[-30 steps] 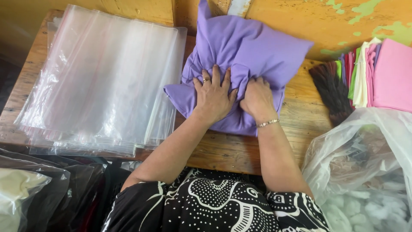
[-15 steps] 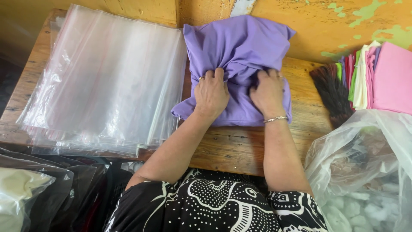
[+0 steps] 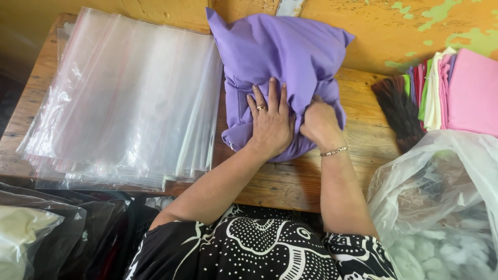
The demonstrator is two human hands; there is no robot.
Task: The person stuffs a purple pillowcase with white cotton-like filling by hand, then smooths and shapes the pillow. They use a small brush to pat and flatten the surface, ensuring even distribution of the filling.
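A stuffed purple pillow (image 3: 280, 57) lies on the wooden table (image 3: 358, 150), leaning against the yellow wall. My left hand (image 3: 270, 122), with a ring on one finger, presses flat on the pillow's near end, fingers spread. My right hand (image 3: 320, 124), with a bracelet at the wrist, is bunched into the purple fabric beside it, fingers tucked into the cloth and hidden.
A stack of clear plastic bags (image 3: 129, 98) covers the table's left half. Folded coloured cloths (image 3: 456, 88) and a dark brush (image 3: 397, 106) sit at the right. A large clear bag of white stuffing (image 3: 441, 218) stands at lower right. More plastic-wrapped items (image 3: 36, 233) lie lower left.
The pillow has been pushed up against the wall and looks fuller. Both hands have shifted along its near end; my right hand has dug into the fabric.
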